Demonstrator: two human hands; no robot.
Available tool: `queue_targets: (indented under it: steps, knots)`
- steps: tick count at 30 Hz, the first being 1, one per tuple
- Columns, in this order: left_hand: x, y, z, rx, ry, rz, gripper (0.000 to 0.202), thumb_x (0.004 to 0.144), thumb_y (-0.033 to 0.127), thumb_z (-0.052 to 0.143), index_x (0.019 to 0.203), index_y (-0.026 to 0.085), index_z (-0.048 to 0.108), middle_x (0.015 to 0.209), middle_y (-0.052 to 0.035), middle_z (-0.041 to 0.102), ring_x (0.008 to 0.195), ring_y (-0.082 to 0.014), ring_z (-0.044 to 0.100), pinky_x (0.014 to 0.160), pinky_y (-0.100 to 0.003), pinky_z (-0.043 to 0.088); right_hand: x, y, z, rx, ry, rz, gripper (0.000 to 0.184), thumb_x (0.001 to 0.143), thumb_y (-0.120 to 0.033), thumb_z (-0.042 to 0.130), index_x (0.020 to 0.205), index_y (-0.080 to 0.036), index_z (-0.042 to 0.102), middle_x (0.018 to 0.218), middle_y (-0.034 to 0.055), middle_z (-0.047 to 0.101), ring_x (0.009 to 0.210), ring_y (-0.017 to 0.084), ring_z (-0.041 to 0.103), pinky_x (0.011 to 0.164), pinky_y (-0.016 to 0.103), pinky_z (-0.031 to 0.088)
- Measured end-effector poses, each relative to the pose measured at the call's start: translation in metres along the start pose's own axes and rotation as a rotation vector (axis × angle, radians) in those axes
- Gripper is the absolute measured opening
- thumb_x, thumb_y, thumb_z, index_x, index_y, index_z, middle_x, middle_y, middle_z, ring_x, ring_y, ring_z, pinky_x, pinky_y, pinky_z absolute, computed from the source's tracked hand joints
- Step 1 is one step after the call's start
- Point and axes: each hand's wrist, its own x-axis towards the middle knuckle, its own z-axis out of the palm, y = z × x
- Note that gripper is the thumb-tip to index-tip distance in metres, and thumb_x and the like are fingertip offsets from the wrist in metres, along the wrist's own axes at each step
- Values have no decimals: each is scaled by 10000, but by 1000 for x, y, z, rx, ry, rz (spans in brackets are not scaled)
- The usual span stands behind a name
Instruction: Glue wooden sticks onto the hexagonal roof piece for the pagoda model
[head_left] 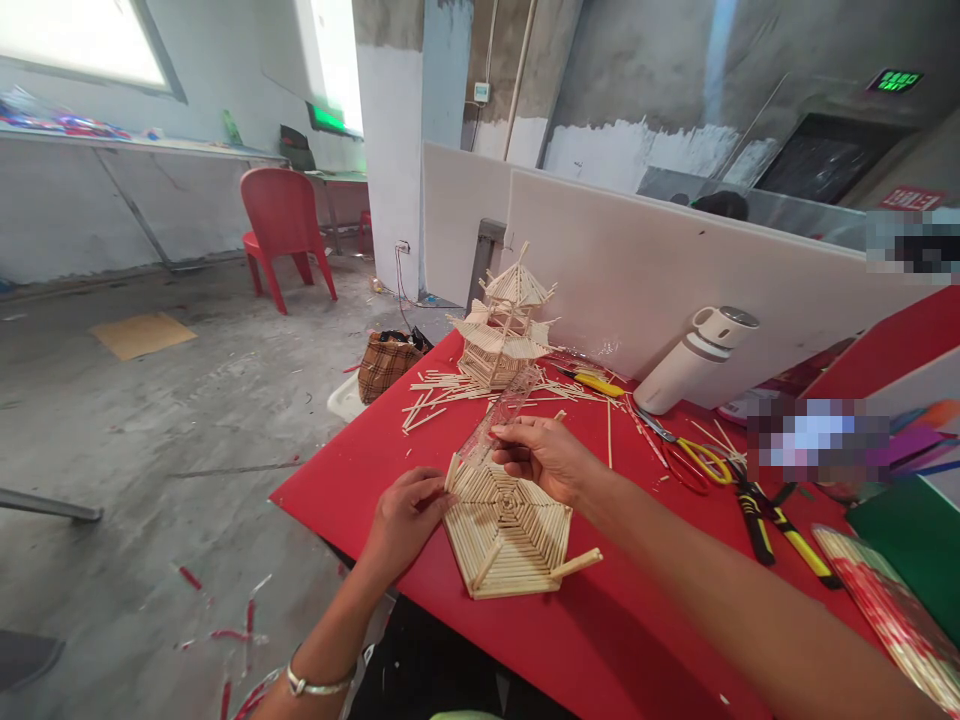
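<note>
A hexagonal panel of pale wooden sticks (517,570), laid in a spiral pattern, rests on the red table near its front edge. Short stick posts (576,563) rise or lean from its corners. At the panel's left corner, my left hand (409,520) is closed with its fingertips on a wooden post (452,470). Above the panel's far side, my right hand (546,458) pinches a clear ruler (514,398), which slants away toward the back. The exact grip is partly hidden behind the fingers. Behind stands a tiered stick pagoda (506,335) with loose sticks (429,395) around its base.
Along the right lie a yellow cutter (598,384), scissors (701,460), pliers (787,535) and a packet of sticks (885,590). A white bottle (694,360) stands before the white partition (600,260). The red table (337,480) ends on the left above a littered floor.
</note>
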Motion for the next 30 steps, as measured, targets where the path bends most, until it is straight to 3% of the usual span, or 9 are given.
queue_targets:
  steps: [13,23,26,30]
  knots:
    - [1,2,0,36,-7,3,187,848,330,621,863,212,764,1007,-75,715,844,-188,666,726,-269,522,-3,2,0,38,-3,-10,83,796,-129,716,793,-127,633,646,10,679,525,90,659,429,140,516]
    - [-8,7,1,164,-7,-25,189,790,354,681,889,213,759,917,-56,726,777,-194,650,698,-277,506,-42,-4,-11,86,7,-90,133,760,-167,755,789,-134,630,670,13,683,556,100,671,438,144,525]
    - [-24,16,5,86,-67,-94,236,775,334,698,971,212,747,851,-36,718,733,-176,645,665,-257,509,-52,-3,-20,94,16,-96,103,781,-154,734,786,-127,635,677,27,692,563,104,678,447,143,532]
    - [-47,33,11,-152,-230,-209,338,731,296,719,1050,186,731,875,-50,728,789,-187,671,736,-274,548,-63,0,-28,119,81,-77,57,823,-102,680,791,-114,634,678,43,700,562,107,684,466,148,551]
